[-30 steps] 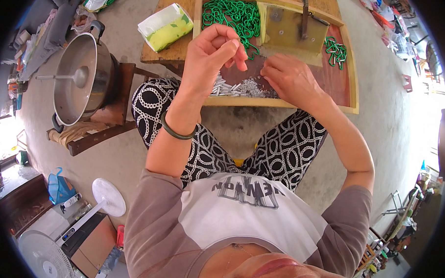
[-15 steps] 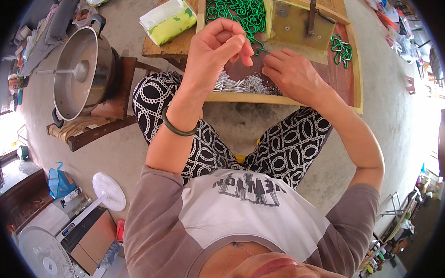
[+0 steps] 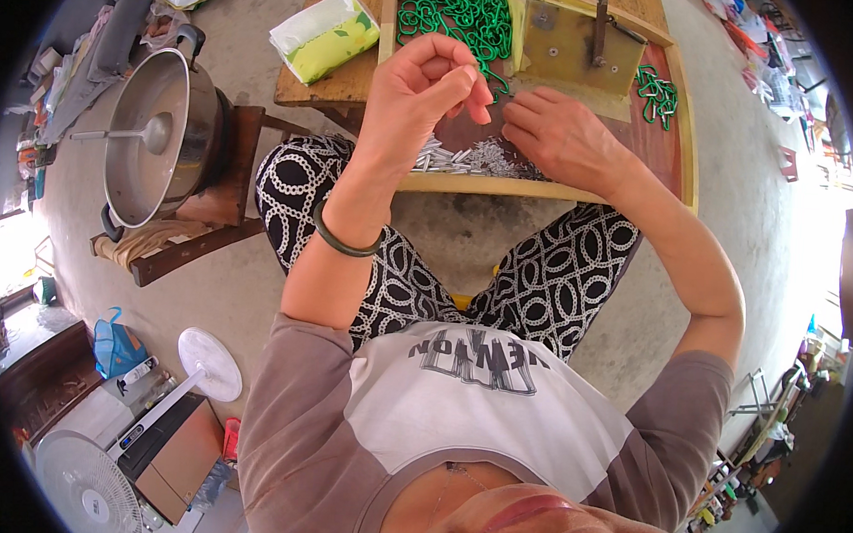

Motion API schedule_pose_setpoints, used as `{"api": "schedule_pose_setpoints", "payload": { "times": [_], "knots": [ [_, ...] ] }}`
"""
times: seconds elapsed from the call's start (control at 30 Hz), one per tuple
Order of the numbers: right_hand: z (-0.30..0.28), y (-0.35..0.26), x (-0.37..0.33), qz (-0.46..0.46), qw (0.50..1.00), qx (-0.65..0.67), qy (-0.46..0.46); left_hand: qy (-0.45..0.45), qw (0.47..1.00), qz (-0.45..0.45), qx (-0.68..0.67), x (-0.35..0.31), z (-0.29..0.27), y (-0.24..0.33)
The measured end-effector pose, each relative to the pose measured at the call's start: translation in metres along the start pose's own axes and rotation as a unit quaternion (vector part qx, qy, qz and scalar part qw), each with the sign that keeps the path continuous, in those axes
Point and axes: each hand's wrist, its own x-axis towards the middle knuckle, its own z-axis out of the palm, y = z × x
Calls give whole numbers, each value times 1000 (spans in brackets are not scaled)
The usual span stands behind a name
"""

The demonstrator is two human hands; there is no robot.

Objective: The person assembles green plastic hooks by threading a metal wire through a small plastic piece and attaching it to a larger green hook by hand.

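My left hand [image 3: 418, 92] is raised over the left part of a wooden-rimmed tray [image 3: 686, 163], its thumb and curled fingers pinched together. A green hook-shaped piece [image 3: 495, 84] shows right beside its fingertips; whether the hand grips it I cannot tell. My right hand [image 3: 567, 140] is lower, over the tray's middle, fingers bent together and the tips hidden. Small silver metal pins [image 3: 458, 160] lie heaped along the tray's near edge, between and below my hands. Behind my left hand is a large pile of green hooks [image 3: 454, 18].
A plate-like fixture [image 3: 579, 56] with an upright metal lever [image 3: 600, 28] stands at the tray's back. Some green clips with silver pins [image 3: 656, 94] lie at its right. A tissue pack [image 3: 326, 37] sits on the table, left. A big pot [image 3: 149, 139] with a ladle [image 3: 154, 135] stands farther left.
The whole view has shifted slightly. Both hands keep nearly the same pose and place over the tray, with only tiny finger movement.
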Motion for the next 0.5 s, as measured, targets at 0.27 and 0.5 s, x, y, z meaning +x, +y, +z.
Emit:
{"api": "schedule_pose_setpoints", "payload": {
  "times": [0.27,0.5],
  "knots": [
    [-2,-2,-6,26,1000,12,12,-2,1000,4,12,-1,1,2],
    [-4,-7,3,-3,1000,-21,-18,2,1000,16,-23,1,1,-1]
  ]
}}
